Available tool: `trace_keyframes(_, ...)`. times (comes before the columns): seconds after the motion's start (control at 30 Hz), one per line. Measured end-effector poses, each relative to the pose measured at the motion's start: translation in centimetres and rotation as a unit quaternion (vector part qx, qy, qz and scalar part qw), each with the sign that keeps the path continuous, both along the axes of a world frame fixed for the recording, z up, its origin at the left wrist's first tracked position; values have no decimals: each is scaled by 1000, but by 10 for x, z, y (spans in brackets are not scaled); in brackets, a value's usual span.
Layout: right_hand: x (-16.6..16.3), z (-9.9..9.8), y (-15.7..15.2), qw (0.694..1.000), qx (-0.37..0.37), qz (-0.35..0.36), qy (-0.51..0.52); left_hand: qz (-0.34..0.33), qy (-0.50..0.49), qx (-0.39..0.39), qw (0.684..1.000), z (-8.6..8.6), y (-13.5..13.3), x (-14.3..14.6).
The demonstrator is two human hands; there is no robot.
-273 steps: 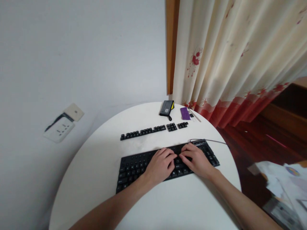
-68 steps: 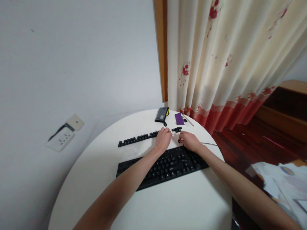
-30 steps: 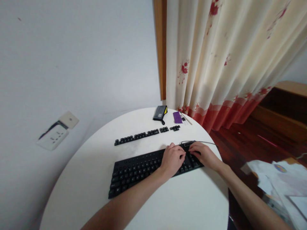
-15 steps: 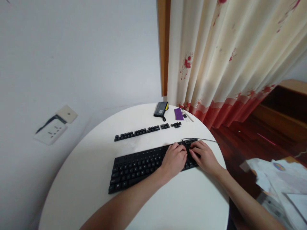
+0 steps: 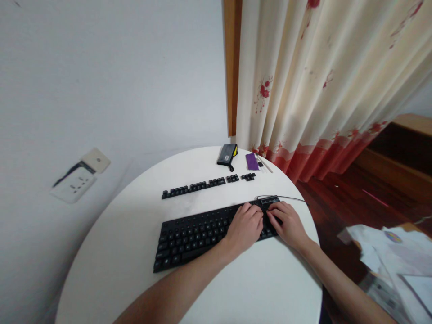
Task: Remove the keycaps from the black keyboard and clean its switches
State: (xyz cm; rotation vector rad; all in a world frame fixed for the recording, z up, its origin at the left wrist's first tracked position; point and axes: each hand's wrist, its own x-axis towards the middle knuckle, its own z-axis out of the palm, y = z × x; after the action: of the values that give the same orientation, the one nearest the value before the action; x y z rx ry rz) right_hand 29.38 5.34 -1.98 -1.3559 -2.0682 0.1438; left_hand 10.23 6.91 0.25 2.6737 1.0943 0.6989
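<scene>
A black keyboard [image 5: 192, 236] lies at a slant on the white round table. My left hand [image 5: 245, 225] rests over its right part, fingers bent and close together, their tips hidden behind the hand. Beside it my right hand [image 5: 287, 222] is at the keyboard's right end, with thumb and fingers curled toward the number keys. Anything small between those fingertips is too hidden to make out. Behind the keyboard stands a row of loose black keycaps [image 5: 192, 187]. Smaller groups of keycaps [image 5: 232, 178] continue the row to the right, ending in a cluster [image 5: 249, 176].
At the far edge of the table [image 5: 114, 238] lie a grey-black pouch [image 5: 227, 154], a purple cloth [image 5: 251, 162] and a thin light stick [image 5: 265, 164]. The keyboard's cable [image 5: 290, 197] runs off the right edge. Papers [image 5: 391, 252] sit at the lower right.
Both hands stay at the right part of the keyboard, with only a slight shift of the right fingers. The camera view has moved a little.
</scene>
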Motion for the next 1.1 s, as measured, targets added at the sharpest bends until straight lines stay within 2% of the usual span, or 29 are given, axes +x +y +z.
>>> trace_keyframes(0.2,-1,5,1,999,-11,-11,33,7,-39,-33,999,1,0,-1)
trace_keyframes(0.3,1,11,7,998,-18,-27,53,30,-73,-70,994,6,9,-3)
trace_keyframes(0.4,2,20,26,998,-31,-46,37,70,-75,-98,990,13,31,-7)
trace_keyframes(0.5,0,28,56,996,-66,-56,-8,119,-22,-98,988,17,64,-7)
trace_keyframes(0.57,-5,31,79,990,-113,-66,-53,146,39,-101,983,15,84,-5)
trace_keyframes(0.67,-13,30,105,972,-181,-73,-134,172,73,-99,977,7,101,0)
trace_keyframes(0.87,-22,24,124,962,-191,-74,-180,196,102,-80,972,-8,105,9)
trace_keyframes(1.1,-20,22,128,963,-182,-62,-188,188,116,-61,973,-10,109,11)
